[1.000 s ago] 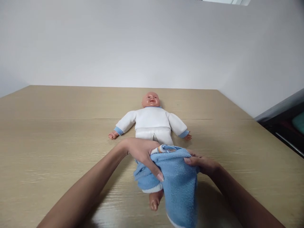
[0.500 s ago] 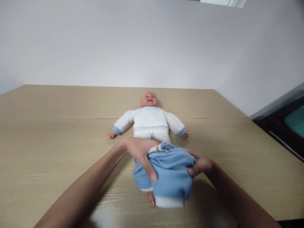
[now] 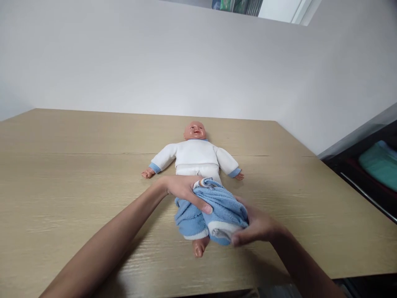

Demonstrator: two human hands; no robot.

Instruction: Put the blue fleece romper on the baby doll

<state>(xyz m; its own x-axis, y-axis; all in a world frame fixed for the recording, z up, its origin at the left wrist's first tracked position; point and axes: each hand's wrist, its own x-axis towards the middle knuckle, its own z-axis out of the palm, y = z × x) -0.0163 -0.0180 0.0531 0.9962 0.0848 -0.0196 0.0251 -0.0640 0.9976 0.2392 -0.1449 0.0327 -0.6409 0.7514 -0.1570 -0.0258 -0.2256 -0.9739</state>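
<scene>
A baby doll (image 3: 196, 152) in a white top with blue cuffs lies on its back, head toward the wall. Blue trousers (image 3: 191, 219) with white cuffs cover its lower legs; the white upper legs show above them. One bare foot (image 3: 200, 246) sticks out of the cuff on the left. The other foot is hidden inside the trouser leg on the right. My left hand (image 3: 189, 192) grips the trousers near the waistband, thumb on top. Wrapped around the lower end of the right-hand trouser leg is my right hand (image 3: 252, 223), its thumb by the white cuff.
The doll lies on a light wooden table (image 3: 77, 182) with a seam across it. Beyond its far edge rises a pale wall (image 3: 139, 58). A dark open case or shelf holding green cloth (image 3: 380, 163) stands at the right.
My right hand has slid down from the side of the trousers to the cuff. The right-hand trouser leg has been lifted and its cuff opening now shows. My left hand keeps its grip.
</scene>
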